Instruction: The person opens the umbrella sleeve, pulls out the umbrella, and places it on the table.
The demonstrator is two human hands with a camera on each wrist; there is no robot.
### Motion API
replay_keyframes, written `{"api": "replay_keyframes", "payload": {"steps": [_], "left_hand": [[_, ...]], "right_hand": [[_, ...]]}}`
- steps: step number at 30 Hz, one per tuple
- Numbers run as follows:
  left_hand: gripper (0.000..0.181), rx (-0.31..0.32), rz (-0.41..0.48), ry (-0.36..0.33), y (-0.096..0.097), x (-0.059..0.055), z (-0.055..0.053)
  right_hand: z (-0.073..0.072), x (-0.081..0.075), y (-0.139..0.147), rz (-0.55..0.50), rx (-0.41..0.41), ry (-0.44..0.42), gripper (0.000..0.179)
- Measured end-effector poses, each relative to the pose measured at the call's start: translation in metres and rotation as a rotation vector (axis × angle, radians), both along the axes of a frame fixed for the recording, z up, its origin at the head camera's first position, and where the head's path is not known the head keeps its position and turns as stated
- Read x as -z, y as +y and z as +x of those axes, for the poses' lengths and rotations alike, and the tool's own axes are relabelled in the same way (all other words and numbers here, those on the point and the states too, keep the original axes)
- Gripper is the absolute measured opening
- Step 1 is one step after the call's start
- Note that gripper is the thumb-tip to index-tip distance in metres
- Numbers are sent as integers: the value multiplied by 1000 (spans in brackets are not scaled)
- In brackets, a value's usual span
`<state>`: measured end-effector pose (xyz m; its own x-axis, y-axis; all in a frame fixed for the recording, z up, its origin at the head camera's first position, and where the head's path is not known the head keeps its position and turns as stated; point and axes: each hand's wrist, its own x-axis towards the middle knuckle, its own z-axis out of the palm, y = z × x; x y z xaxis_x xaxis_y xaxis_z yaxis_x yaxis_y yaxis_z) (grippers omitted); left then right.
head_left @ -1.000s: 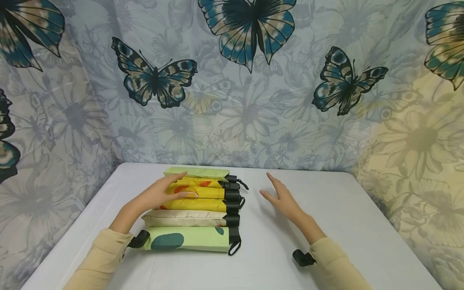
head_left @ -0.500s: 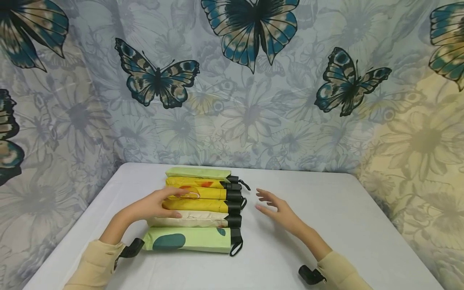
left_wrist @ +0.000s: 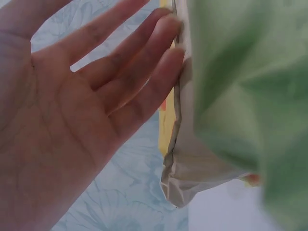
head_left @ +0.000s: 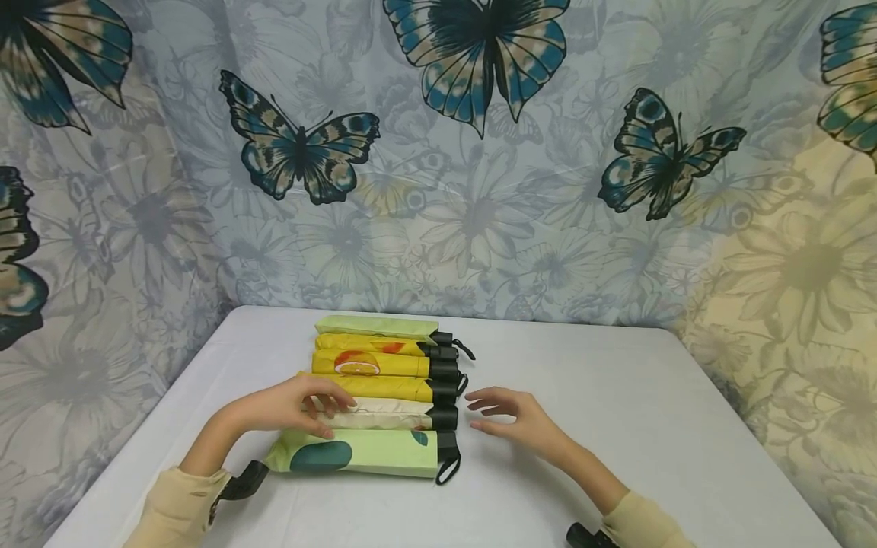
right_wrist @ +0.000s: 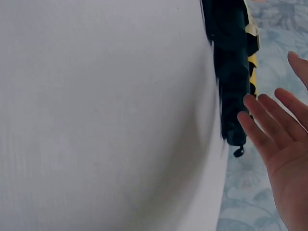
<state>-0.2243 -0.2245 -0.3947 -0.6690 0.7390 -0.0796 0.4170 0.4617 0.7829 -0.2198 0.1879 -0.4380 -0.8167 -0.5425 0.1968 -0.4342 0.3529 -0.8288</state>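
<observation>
"Left hand [head_left: 294, 403]: what has it got?"

"Nothing gripped. It arches over the cream umbrella [head_left: 393, 413], fingers loosely bent and wide of the thumb, which lies by the back edge of the near green umbrella [head_left: 390, 453]."

"Touching either one?"

"I can't tell. From the left wrist, the fingertips lie right at the cream cloth, but contact isn't clear."

"And the right hand [head_left: 524, 425]?"

"Holding nothing too: fingers slightly bent, thumb apart, just off the ends of the black handles [head_left: 444, 417], with a gap between."

"Where do the umbrellas sit?"

"On the white bench [head_left: 617, 396], left of its middle, six side by side, handles all to the right. From the back: the far green umbrella [head_left: 377, 327], three yellow umbrellas [head_left: 404, 365], the middle one printed with an orange slice [head_left: 356, 363], then cream, then near green."

"Behind the bench?"

"A flowered backdrop [head_left: 479, 221] with big butterflies [head_left: 300, 152]."
</observation>
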Motion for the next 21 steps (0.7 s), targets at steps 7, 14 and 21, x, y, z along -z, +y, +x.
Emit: {"api": "replay_keyframes", "payload": {"steps": [7, 14, 21], "left_hand": [[44, 11, -8, -56, -4, 3, 4], [42, 35, -27, -58, -6, 5, 4], [41, 63, -53, -22, -6, 5, 4]], "right_hand": [[6, 5, -6, -51, -121, 39, 38], [9, 11, -12, -70, -208, 61, 33], [10, 15, -16, -75, -210, 80, 33]]}}
